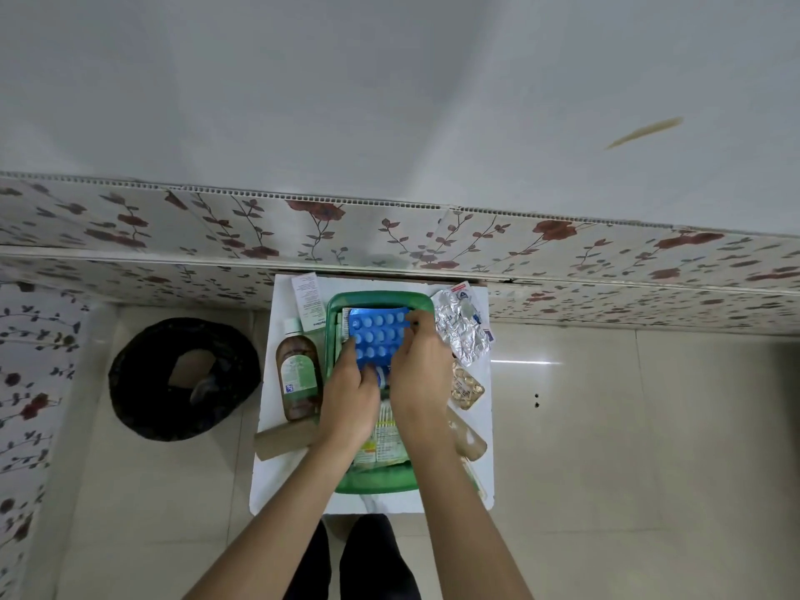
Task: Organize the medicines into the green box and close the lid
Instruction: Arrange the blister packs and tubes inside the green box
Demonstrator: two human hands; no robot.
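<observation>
Tiled floor, floral wall panels, small white table [265,469] against the wall. Green box [376,482] centred on the table, lid not seen, not closed.

Left hand [348,404] and right hand [422,370] both over the box, each pinching an edge of the blue blister pack [375,335], held flat above the far half of the box. Cartons and strips already inside beneath the wrists; exact count hidden.

Judged state: partly filled, roughly midway. Left outside the box:
- brown bottle [298,370], lying just left of the box
- white carton [308,303], far left corner
- foil strips [462,335], just right of the box
- amber capsule strip [466,388], right side
- brown tube [283,441], near left
- brown item [467,437], near right, partly hidden by the right forearm

Possible obstruction: bottle bulky against remaining space; may hinder closing. Black round bin [184,378] on the floor to the left, well apart.
</observation>
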